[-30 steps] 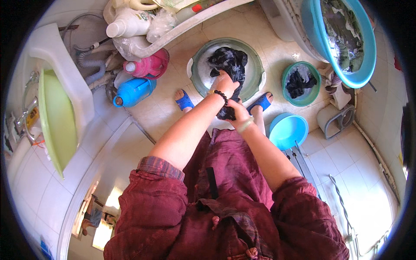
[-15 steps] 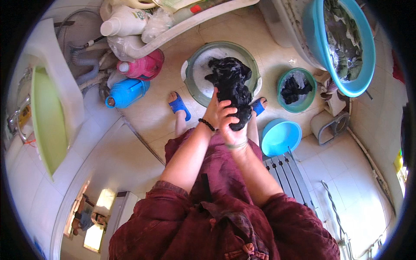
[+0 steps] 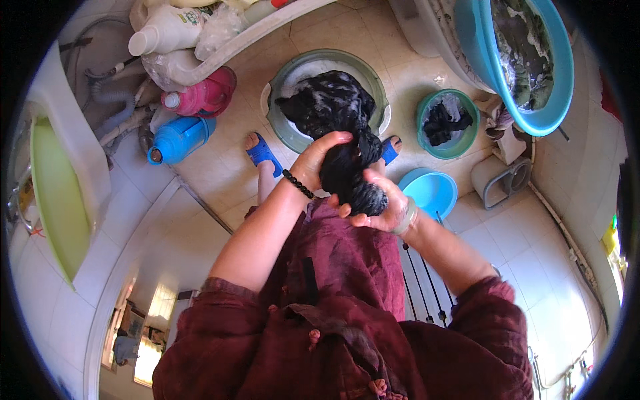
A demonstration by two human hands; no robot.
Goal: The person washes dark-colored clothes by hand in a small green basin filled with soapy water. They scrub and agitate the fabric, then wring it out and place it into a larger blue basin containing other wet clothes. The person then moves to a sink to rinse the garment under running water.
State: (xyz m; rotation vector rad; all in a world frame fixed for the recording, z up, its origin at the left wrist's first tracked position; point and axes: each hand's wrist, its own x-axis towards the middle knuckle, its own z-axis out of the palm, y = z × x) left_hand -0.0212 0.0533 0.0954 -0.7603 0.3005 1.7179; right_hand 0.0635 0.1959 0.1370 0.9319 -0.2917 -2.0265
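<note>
A wet black garment (image 3: 327,100) streaked with white suds is bunched over the grey-green basin (image 3: 379,79) in front of me, and its near end reaches up into my hands. My left hand (image 3: 316,159) grips it from the left side, thumb on top, the other fingers hidden behind the cloth. Below and to the right, my right hand (image 3: 390,203) cups the rounded, soapy end of the garment, with its fingertips curling out underneath. Foamy water shows along the basin's inside edge.
A small green basin (image 3: 423,141) with dark cloth and an aqua basin (image 3: 432,192) stand to the right. A large blue basin (image 3: 563,87) of sudsy laundry is raised at far right. Blue thermos (image 3: 179,140), pink jug (image 3: 203,92) and white bottle (image 3: 167,30) are at left.
My hands have moved apart, the right one lower and rightward, the left one a little leftward. More of the black garment now spreads over the basin. The whole view has shifted slightly.
</note>
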